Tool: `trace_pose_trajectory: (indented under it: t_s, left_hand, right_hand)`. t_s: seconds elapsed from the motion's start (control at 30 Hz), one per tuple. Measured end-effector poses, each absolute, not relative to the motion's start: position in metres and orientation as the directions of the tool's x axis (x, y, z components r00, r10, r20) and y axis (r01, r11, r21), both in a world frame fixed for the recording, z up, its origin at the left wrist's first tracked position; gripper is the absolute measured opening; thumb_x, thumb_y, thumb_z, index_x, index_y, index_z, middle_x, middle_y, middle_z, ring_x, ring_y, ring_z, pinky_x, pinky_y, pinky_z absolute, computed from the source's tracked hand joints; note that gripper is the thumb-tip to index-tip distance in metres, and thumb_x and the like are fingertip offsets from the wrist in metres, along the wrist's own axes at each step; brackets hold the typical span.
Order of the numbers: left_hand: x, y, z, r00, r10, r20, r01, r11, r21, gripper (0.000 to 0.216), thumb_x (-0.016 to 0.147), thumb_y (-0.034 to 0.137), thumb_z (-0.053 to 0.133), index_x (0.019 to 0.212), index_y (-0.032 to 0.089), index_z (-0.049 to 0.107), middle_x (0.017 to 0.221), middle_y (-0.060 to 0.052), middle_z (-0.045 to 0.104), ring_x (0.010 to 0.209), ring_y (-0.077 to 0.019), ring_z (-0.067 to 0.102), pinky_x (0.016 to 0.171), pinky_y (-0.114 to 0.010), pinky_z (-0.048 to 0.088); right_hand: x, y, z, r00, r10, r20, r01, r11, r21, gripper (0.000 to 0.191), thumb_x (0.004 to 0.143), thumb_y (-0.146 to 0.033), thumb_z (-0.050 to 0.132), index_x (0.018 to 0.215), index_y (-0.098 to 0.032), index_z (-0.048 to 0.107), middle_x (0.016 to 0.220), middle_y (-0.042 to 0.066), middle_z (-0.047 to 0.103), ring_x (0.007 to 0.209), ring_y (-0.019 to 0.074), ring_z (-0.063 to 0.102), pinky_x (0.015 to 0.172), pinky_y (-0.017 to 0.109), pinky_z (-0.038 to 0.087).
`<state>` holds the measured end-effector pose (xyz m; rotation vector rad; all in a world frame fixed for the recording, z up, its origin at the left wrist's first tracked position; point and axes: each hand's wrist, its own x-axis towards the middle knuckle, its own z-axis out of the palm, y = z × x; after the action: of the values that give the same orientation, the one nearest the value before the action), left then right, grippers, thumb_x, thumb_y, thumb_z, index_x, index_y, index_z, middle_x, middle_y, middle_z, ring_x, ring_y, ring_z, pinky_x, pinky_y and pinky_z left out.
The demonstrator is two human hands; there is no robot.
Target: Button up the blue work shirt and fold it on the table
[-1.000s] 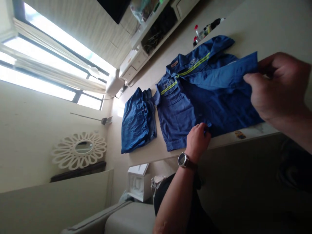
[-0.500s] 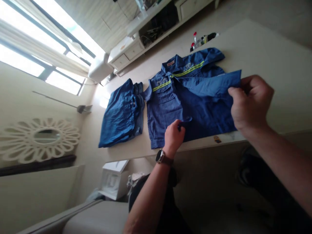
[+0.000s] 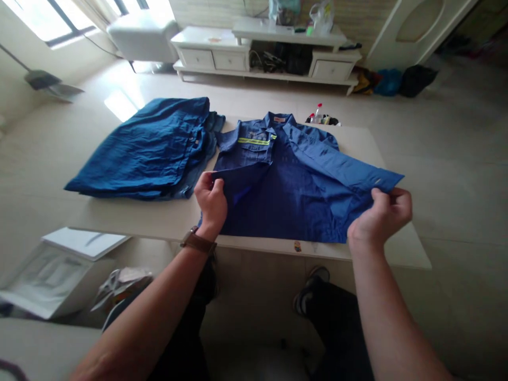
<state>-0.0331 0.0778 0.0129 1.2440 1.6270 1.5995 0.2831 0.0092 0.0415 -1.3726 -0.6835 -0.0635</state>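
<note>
— Pale floor all round, with a white low cabinet [image 3: 273, 50] against the far wall. Closer in?

— Light table [image 3: 400, 248], running across the middle of the view. Holds two lots of blue cloth.

— Lying how?

— Stack of blue garments [image 3: 146, 151] on the left part, folded. Just beside it, toward the centre, blue work shirt [image 3: 286, 185], collar facing away, yellow-green reflective stripe across the chest.

— And the hands?

— Left hand [image 3: 212, 203], brown watch at the wrist, closed on the shirt's left edge, fabric turned inward over the front. Right hand [image 3: 381, 214] pinching the sleeve cuff at the right, sleeve stretched across the shirt's body.

— Anything smaller?

— Bottles [image 3: 319, 115] with red caps at the table's far edge, behind the collar. Small sticker [image 3: 297, 246] on the near edge.
</note>
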Motion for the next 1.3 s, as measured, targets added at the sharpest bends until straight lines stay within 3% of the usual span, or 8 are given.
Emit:
trace_pose_trajectory:
  t_s: [0.4,0.5,0.6,0.7,0.77,0.9,1.07,1.3]
  left_hand:
    - [-0.039,0.076,0.017,-0.565,0.733,0.380,0.325,-0.226,0.918,0.005,0.092,0.024,0.056,0.094,0.019,0.056,0.082,0.002,0.054,0.077,-0.0128,0.052,0.074,-0.023,0.044]
    - [-0.022,0.061,0.014,-0.346,0.806,0.480,0.423,-0.323,0.847,0.008,0.095,0.022,0.053,0.100,0.019,0.059,0.084,0.000,0.061,0.077,-0.0135,0.055,0.074,-0.025,0.046]
    - [-0.006,0.045,0.010,0.138,0.827,0.545,0.504,-0.532,0.680,0.017,0.098,0.018,0.049,0.105,0.020,0.064,0.093,-0.004,0.069,0.085,-0.0156,0.062,0.081,-0.027,0.050]
    - [0.004,0.032,0.001,0.640,0.676,0.366,0.475,-0.722,0.503,0.022,0.096,0.015,0.051,0.108,0.022,0.068,0.100,-0.005,0.073,0.095,-0.0175,0.067,0.086,-0.027,0.051]
    - [0.008,0.026,-0.008,0.793,0.584,0.173,0.466,-0.765,0.445,0.023,0.094,0.013,0.053,0.106,0.023,0.069,0.100,-0.005,0.074,0.095,-0.0179,0.069,0.083,-0.027,0.052]
    - [0.013,0.017,-0.023,0.822,0.566,-0.066,0.543,-0.743,0.390,0.025,0.088,0.007,0.053,0.100,0.022,0.070,0.101,-0.006,0.076,0.091,-0.0198,0.073,0.077,-0.028,0.053]
    - [0.014,0.014,-0.020,0.779,0.622,-0.084,0.598,-0.693,0.403,0.038,0.088,0.006,0.053,0.117,0.023,0.069,0.109,-0.007,0.077,0.099,-0.0218,0.075,0.080,-0.029,0.055]
    - [0.012,0.014,-0.007,0.792,0.609,-0.047,0.563,-0.698,0.443,0.016,0.088,0.024,0.068,0.104,0.024,0.072,0.105,-0.005,0.078,0.095,-0.0221,0.075,0.080,-0.029,0.053]
  right_hand:
    - [0.276,0.013,0.038,0.801,0.421,0.425,0.383,0.184,-0.905,0.011,0.073,-0.029,0.060,0.078,-0.021,0.056,0.076,-0.003,0.056,0.075,0.0164,0.054,0.076,0.032,0.049]
    - [0.274,0.013,0.038,0.793,0.428,0.433,0.397,0.176,-0.901,0.012,0.072,-0.031,0.060,0.078,-0.021,0.056,0.076,-0.002,0.056,0.075,0.0170,0.054,0.077,0.033,0.050]
    - [0.279,0.013,0.036,0.796,0.404,0.451,0.429,0.149,-0.891,0.010,0.072,-0.030,0.060,0.077,-0.022,0.055,0.075,-0.003,0.055,0.075,0.0173,0.055,0.080,0.034,0.051]
    - [0.284,0.011,0.035,0.797,0.361,0.484,0.468,0.137,-0.873,0.009,0.074,-0.027,0.059,0.080,-0.023,0.054,0.078,-0.003,0.055,0.078,0.0183,0.057,0.084,0.036,0.052]
    - [0.285,0.009,0.035,0.793,0.325,0.515,0.499,0.139,-0.855,0.009,0.075,-0.026,0.058,0.083,-0.024,0.054,0.082,-0.001,0.056,0.081,0.0197,0.059,0.086,0.037,0.053]
    - [0.284,0.005,0.037,0.770,0.277,0.574,0.568,0.111,-0.815,0.009,0.078,-0.026,0.055,0.086,-0.025,0.052,0.085,0.001,0.056,0.084,0.0223,0.061,0.086,0.041,0.054]
    - [0.285,0.000,0.038,0.744,0.290,0.602,0.596,0.120,-0.794,0.010,0.078,-0.027,0.056,0.086,-0.025,0.051,0.085,0.001,0.056,0.084,0.0229,0.061,0.084,0.040,0.054]
    - [0.268,-0.005,0.033,0.562,0.699,0.443,0.590,0.036,-0.807,0.019,0.081,-0.038,0.063,0.089,-0.020,0.063,0.081,0.003,0.065,0.071,0.0201,0.060,0.068,0.032,0.051]
